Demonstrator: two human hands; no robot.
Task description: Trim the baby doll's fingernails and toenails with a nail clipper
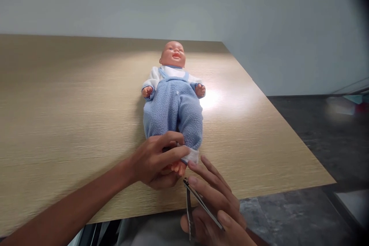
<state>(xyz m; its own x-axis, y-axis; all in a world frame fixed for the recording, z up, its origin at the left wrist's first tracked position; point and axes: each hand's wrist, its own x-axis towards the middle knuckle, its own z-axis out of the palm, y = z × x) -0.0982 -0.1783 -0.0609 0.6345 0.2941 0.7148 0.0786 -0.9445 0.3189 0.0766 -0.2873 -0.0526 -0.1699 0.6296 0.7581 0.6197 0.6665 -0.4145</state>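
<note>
A baby doll (173, 103) in light blue overalls and a white top lies on its back, head away from me. My left hand (160, 159) is closed around the doll's lower leg and foot (179, 168), fingers over the white trouser cuff (191, 155). Between the thumb and fingers of my right hand (215, 200) is a metal nail clipper (188, 209), its lever raised. The clipper's jaws are at the doll's toes; whether they touch, I cannot tell. The doll's other foot is mostly hidden behind my left hand.
The doll lies on a wooden tabletop (86, 123), its feet close to the near edge. A pale wall (115, 4) stands behind. To the right the table ends above a dark grey floor (296, 123), with blurred coloured items (346, 103) beyond.
</note>
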